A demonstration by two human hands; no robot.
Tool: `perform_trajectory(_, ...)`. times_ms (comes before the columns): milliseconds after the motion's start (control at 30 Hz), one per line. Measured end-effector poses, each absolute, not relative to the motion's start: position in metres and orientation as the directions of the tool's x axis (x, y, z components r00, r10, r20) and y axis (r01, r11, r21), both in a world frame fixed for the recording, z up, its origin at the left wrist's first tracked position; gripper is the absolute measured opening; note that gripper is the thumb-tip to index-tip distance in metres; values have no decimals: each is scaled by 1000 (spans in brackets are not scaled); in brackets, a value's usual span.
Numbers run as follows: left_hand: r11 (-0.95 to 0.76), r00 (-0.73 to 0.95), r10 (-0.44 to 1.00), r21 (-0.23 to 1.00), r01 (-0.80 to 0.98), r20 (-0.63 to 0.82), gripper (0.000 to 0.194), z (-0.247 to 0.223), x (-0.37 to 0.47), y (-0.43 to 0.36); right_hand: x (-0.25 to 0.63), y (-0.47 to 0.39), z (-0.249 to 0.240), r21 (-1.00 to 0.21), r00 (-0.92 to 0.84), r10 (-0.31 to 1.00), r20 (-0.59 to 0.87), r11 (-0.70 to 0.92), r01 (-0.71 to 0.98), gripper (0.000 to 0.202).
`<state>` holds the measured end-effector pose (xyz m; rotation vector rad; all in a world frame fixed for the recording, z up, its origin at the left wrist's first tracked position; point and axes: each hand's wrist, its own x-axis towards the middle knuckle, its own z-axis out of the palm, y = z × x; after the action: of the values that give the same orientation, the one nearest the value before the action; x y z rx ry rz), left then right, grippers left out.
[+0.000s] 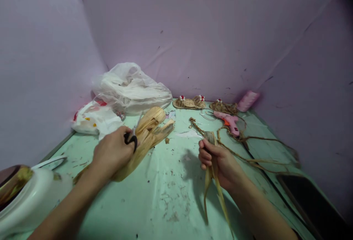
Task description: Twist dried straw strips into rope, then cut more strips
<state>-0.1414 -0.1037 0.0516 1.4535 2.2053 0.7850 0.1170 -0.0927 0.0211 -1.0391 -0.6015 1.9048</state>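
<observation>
Black-handled scissors are in my left hand, which is closed at their handles above a pile of dry tan husks. The scissors' blades are hard to make out. My right hand is closed round a folded strip of dry husk, its top showing above the fingers and two long tails hanging below. Just behind that hand a braided cord lies on the green table.
White plastic bags stand at the back left, a white container at the near left. Woven slippers, a pink glue gun, pink thread and loose cord lie at the back right. A dark flat object is near right.
</observation>
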Motion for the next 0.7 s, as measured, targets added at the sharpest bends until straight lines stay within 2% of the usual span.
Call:
perform_trajectory(67,327,-345,938,393,860,-26,28,43,-138,-102,114,-94,17,-739,-288,859,-422,-511,-439,19)
perform_trajectory(100,315,-323,946,311,897,-26,29,40,-137,-102,112,-95,15,-743,-290,862,-416,-506,-438,19)
perform_trajectory(133,298,-303,952,300,906,-32,29,38,-136,-101,110,-96,12,-745,-292,865,-408,-501,-441,19)
perform_trajectory(200,271,-282,959,388,881,-28,28,37,-134,-100,106,-97,9,-744,-300,863,-408,-504,-438,19)
perform_trajectory(267,255,-285,958,580,774,-41,29,42,-134,-101,101,-99,6,-743,-305,850,-430,-525,-416,20)
perform_trajectory(333,265,-274,953,783,563,-126,35,50,-132,-104,94,-102,4,-744,-301,837,-458,-546,-385,18)
perform_trajectory(400,297,-220,947,902,313,-236,44,57,-126,-108,86,-108,2,-747,-304,827,-474,-560,-359,19)
perform_trajectory(467,311,-150,944,944,108,-294,48,60,-117,-115,79,-113,-1,-735,-333,815,-475,-575,-360,27)
perform_trajectory(567,290,-65,952,951,-106,-298,46,53,-99,-126,72,-121,-3,-674,-428,783,-452,-614,-412,31)
perform_trajectory(700,281,-37,955,938,-204,-294,44,32,-78,-136,70,-123,-1,-648,-462,789,-405,-604,-464,26)
